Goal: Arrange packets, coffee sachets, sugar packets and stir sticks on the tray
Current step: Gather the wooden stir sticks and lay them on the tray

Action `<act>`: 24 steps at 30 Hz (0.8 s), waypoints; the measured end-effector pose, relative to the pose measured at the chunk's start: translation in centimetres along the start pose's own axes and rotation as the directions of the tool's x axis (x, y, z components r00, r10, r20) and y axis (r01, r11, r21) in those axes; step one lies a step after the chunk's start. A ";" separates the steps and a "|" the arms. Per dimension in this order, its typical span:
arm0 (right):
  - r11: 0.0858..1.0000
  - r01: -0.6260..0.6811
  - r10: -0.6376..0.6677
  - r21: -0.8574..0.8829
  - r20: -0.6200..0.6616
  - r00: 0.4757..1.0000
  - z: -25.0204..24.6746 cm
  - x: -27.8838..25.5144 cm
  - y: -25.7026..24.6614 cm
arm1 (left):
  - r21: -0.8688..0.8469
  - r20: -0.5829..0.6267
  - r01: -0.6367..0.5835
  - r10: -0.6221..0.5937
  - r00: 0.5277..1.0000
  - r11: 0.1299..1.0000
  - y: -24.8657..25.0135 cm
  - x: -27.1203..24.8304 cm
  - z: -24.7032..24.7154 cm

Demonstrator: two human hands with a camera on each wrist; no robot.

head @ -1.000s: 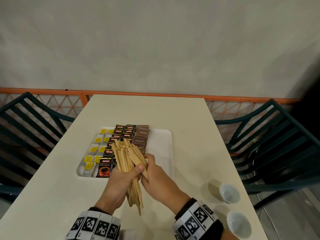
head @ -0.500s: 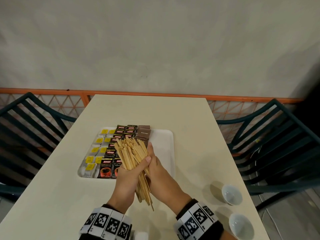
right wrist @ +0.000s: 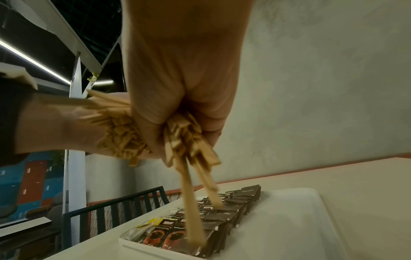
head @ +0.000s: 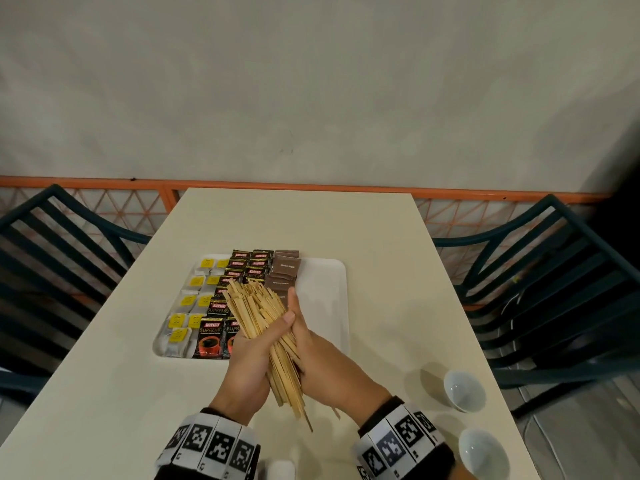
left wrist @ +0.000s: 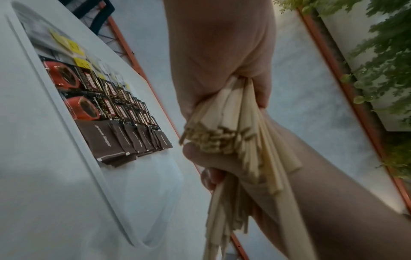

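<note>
A thick bundle of wooden stir sticks (head: 263, 317) is held above the near edge of the white tray (head: 322, 299). My left hand (head: 252, 355) grips it from the left with the thumb across the sticks. My right hand (head: 322, 355) wraps it from the right. On the tray lie yellow-labelled tea packets (head: 188, 303) at the left, black coffee sachets (head: 214, 336) in the middle and brown sugar packets (head: 287, 268) beside them. The tray's right part is bare. The wrist views show the sticks (left wrist: 222, 123) (right wrist: 189, 140) fanning out of both fists.
Two small white bowls (head: 464, 389) (head: 483, 452) stand on the cream table (head: 381, 237) near its right edge. Dark slatted chairs (head: 52, 265) (head: 554, 271) flank the table. An orange railing (head: 311, 186) runs behind its far end.
Both hands have shifted a little to the right with the bundle. My right hand has closed in along the sticks, and the bundle is gathered tighter.
</note>
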State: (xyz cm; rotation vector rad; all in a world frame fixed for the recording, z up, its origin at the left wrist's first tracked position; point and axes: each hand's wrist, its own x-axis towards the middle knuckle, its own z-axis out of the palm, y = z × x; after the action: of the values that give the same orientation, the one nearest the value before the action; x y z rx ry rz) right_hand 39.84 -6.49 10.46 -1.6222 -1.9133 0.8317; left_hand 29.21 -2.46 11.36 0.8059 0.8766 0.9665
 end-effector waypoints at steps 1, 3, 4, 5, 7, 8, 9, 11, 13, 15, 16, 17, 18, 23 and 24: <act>1.000 -0.006 0.006 0.017 -0.005 1.000 -0.1 0.0 0.0 | -0.016 -0.024 -0.008 0.008 1.000 1.000 -0.1 0.1 0.1; 0.998 -0.047 0.048 0.041 -0.035 0.998 -0.4 -0.1 0.0 | -0.055 -0.051 -0.018 0.015 0.999 0.998 -0.2 0.2 0.0; 0.995 -0.079 0.082 0.061 -0.058 0.995 -0.6 -0.2 -0.1 | -0.070 -0.060 -0.025 0.021 0.998 0.997 -0.3 0.3 0.0; 0.991 -0.110 0.116 0.077 -0.074 0.991 -0.7 -0.2 -0.1 | -0.084 -0.080 -0.034 0.027 0.996 0.996 -0.3 0.4 -0.1; 0.985 -0.150 0.155 0.083 -0.057 0.986 -0.8 -0.2 0.0 | -0.101 -0.140 -0.060 0.045 0.989 0.993 -0.4 0.7 -0.3; 0.982 -0.166 0.170 0.091 -0.036 0.985 -0.7 -0.3 0.0 | -0.099 -0.168 -0.076 0.059 0.984 0.992 -0.4 1.0 -0.4; 0.978 -0.178 0.181 0.105 -0.023 0.983 -0.7 -0.3 0.2 | -0.093 -0.188 -0.093 0.075 0.979 0.991 -0.3 1.1 -0.4; 0.972 -0.179 0.184 0.149 -0.016 0.983 -0.5 -0.4 0.4 | -0.081 -0.204 -0.115 0.097 0.974 0.990 -0.1 1.3 -0.4; 0.968 -0.176 0.181 0.177 -0.014 0.983 -0.5 -0.3 0.7 | -0.077 -0.211 -0.134 0.115 0.971 0.988 0.0 1.3 -0.4; 0.957 -0.183 0.192 0.224 -0.018 0.981 -0.4 -0.4 1.1 | -0.079 -0.221 -0.153 0.133 0.966 0.985 0.1 1.3 -0.4; 0.948 -0.188 0.199 0.256 -0.019 0.980 -0.3 -0.5 1.5 | -0.086 -0.227 -0.161 0.138 0.964 0.983 0.2 1.3 -0.6; 0.939 -0.194 0.207 0.282 -0.016 0.978 -0.3 -0.6 1.9 | -0.096 -0.237 -0.169 0.142 0.961 0.981 0.4 1.4 -0.7; 0.933 -0.206 0.217 0.296 -0.006 0.976 -0.2 -0.9 2.3 | -0.108 -0.251 -0.177 0.145 0.957 0.978 0.6 1.5 -1.1; 0.939 -0.238 0.222 0.246 0.092 0.971 0.1 -2.5 4.4 | -0.178 -0.312 -0.231 0.168 0.935 0.957 2.0 2.2 -3.0; 0.936 -0.243 0.220 0.254 0.117 0.969 0.0 -2.8 4.8 | -0.187 -0.320 -0.237 0.169 0.932 0.953 2.2 2.2 -3.3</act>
State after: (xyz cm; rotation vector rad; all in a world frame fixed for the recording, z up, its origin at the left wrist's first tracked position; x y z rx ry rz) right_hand 43.60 -8.79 7.08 -1.6853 -1.5996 1.2181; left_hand 26.23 0.91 11.31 0.5709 0.9354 1.3728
